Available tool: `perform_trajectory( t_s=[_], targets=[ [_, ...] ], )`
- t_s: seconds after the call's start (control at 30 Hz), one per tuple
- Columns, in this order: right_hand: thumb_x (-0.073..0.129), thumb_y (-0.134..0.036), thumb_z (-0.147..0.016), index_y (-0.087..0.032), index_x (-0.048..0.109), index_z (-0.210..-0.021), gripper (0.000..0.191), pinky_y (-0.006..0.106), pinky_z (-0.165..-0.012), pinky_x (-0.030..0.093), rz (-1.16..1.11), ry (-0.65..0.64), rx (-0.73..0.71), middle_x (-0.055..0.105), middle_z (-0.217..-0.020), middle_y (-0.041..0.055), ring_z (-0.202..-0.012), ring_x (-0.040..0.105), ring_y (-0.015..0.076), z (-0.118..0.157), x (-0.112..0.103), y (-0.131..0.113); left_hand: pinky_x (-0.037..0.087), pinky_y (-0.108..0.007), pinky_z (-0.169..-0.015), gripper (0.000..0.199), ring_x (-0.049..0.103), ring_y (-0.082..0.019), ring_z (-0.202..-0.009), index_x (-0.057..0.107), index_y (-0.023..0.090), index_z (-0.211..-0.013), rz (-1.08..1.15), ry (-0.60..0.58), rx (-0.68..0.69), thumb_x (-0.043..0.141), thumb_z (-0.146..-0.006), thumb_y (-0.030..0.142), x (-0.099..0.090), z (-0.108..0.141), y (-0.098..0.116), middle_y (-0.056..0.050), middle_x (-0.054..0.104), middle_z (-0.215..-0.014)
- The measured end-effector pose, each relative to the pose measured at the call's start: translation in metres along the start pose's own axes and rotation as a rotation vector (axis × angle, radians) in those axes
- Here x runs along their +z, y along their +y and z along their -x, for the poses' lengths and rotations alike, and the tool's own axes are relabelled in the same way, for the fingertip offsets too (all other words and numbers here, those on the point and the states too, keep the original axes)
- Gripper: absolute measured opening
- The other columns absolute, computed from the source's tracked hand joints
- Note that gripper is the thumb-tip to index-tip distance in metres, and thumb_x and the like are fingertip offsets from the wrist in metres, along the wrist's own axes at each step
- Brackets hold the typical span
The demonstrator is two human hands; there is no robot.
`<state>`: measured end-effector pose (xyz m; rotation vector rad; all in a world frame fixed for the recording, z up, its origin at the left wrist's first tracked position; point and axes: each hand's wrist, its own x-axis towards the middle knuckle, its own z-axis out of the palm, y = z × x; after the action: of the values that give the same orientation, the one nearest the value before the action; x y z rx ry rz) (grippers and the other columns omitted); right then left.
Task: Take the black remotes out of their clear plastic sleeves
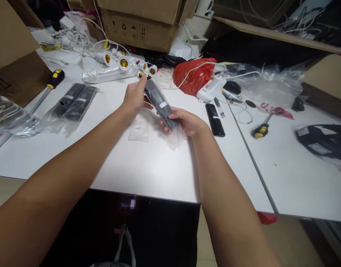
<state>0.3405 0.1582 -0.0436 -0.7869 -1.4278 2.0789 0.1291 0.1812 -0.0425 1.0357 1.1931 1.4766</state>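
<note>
Between my hands a long black object in a clear plastic bag is held at a slant, with a small white label on it. My left hand is closed at its upper end, thumb on top. A small black-and-yellow piece shows by that thumb; whether I hold it cannot be made out. My right hand grips the lower end, thumb over the bag and fingers beneath. Below them a small clear bag lies flat on the white table. To the right lies an unbagged black object with a white label.
Two bagged black objects, a screwdriver and a water bottle lie left. White lamp sockets, a red bag and a white power strip line the back, before cardboard boxes. Another screwdriver lies right.
</note>
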Motion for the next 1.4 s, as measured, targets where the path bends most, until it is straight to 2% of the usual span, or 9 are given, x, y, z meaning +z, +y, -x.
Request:
perform_trajectory(
  t_s=[0.13, 0.37, 0.57, 0.7, 0.83, 1.03, 1.1, 1.23, 1.4],
  targets=[
    [0.071, -0.022, -0.077, -0.014, 0.061, -0.124, 0.048, 0.026, -0.052, 0.059, -0.044, -0.01, -0.012, 0.078, -0.097, 0.0091, -0.065, 0.073, 0.0187, 0.002, 0.003, -0.001, 0.053, -0.026, -0.046, 0.055, 0.067, -0.021, -0.06, 0.056, 0.021, -0.084, 0.042, 0.028, 0.028, 0.058, -0.097, 0.075, -0.001, 0.001, -0.003, -0.004, 0.058, -0.069],
    [0.067, -0.019, -0.077, -0.013, 0.06, -0.114, 0.038, 0.025, -0.057, 0.063, -0.141, 0.081, -0.001, 0.076, -0.083, 0.0077, -0.064, 0.071, 0.0166, 0.004, 0.009, -0.003, 0.056, -0.028, -0.049, 0.055, 0.069, -0.022, -0.064, 0.059, 0.02, -0.086, 0.143, -0.054, 0.048, 0.061, -0.095, 0.075, -0.003, 0.001, -0.01, -0.006, 0.061, -0.076],
    [0.067, -0.015, -0.074, -0.011, 0.062, -0.113, 0.04, 0.024, -0.06, 0.064, -0.163, 0.122, -0.028, 0.078, -0.094, 0.012, -0.071, 0.074, 0.0175, -0.001, 0.015, -0.003, 0.053, -0.025, -0.046, 0.052, 0.067, -0.022, -0.06, 0.053, 0.022, -0.078, 0.045, 0.076, 0.059, 0.061, -0.1, 0.068, 0.0, -0.003, -0.013, -0.003, 0.056, -0.064],
    [0.071, -0.022, -0.08, -0.015, 0.063, -0.116, 0.037, 0.031, -0.068, 0.068, -0.144, 0.12, -0.004, 0.079, -0.1, 0.0115, -0.077, 0.078, 0.0215, 0.001, 0.017, -0.003, 0.048, -0.021, -0.045, 0.056, 0.067, -0.021, -0.06, 0.048, 0.023, -0.068, -0.104, 0.16, 0.168, 0.057, -0.104, 0.064, -0.002, 0.001, -0.012, 0.0, 0.047, -0.053],
    [0.075, -0.029, -0.083, -0.014, 0.064, -0.122, 0.043, 0.035, -0.058, 0.067, -0.066, -0.003, 0.146, 0.08, -0.1, 0.0123, -0.07, 0.078, 0.0244, 0.007, 0.015, -0.005, 0.05, -0.019, -0.051, 0.057, 0.068, -0.02, -0.067, 0.047, 0.022, -0.063, -0.198, 0.164, 0.304, 0.065, -0.101, 0.061, -0.003, 0.012, -0.006, -0.001, 0.046, -0.053],
    [0.076, -0.029, -0.086, -0.014, 0.067, -0.123, 0.041, 0.032, -0.054, 0.065, -0.036, 0.001, 0.11, 0.08, -0.096, 0.01, -0.067, 0.077, 0.0227, 0.01, 0.008, -0.005, 0.053, -0.024, -0.051, 0.054, 0.067, -0.019, -0.062, 0.055, 0.021, -0.077, -0.022, -0.03, 0.074, 0.056, -0.102, 0.069, 0.007, 0.01, -0.005, -0.004, 0.059, -0.066],
    [0.076, -0.032, -0.087, -0.013, 0.068, -0.125, 0.043, 0.032, -0.055, 0.065, -0.032, 0.018, 0.118, 0.08, -0.099, 0.0112, -0.068, 0.077, 0.0231, 0.01, 0.006, -0.005, 0.053, -0.024, -0.051, 0.053, 0.066, -0.019, -0.063, 0.056, 0.021, -0.078, -0.035, -0.012, 0.059, 0.06, -0.1, 0.069, 0.007, 0.009, -0.007, -0.004, 0.06, -0.068],
    [0.076, -0.037, -0.087, -0.011, 0.069, -0.125, 0.046, 0.032, -0.057, 0.065, -0.054, 0.007, 0.118, 0.08, -0.102, 0.0126, -0.069, 0.077, 0.023, 0.011, 0.008, -0.006, 0.055, -0.025, -0.058, 0.05, 0.069, -0.022, -0.077, 0.054, 0.022, -0.072, -0.17, 0.106, 0.206, 0.066, -0.099, 0.063, -0.001, 0.014, -0.005, -0.003, 0.058, -0.069],
    [0.077, -0.034, -0.085, -0.01, 0.068, -0.123, 0.045, 0.029, -0.049, 0.06, -0.038, -0.03, 0.071, 0.077, -0.087, 0.0074, -0.058, 0.072, 0.0196, 0.011, 0.012, -0.008, 0.057, -0.024, -0.07, 0.04, 0.071, -0.022, -0.091, 0.06, 0.022, -0.076, -0.16, 0.08, 0.299, 0.07, -0.099, 0.053, -0.001, 0.021, 0.003, -0.005, 0.065, -0.082]
  ],
)
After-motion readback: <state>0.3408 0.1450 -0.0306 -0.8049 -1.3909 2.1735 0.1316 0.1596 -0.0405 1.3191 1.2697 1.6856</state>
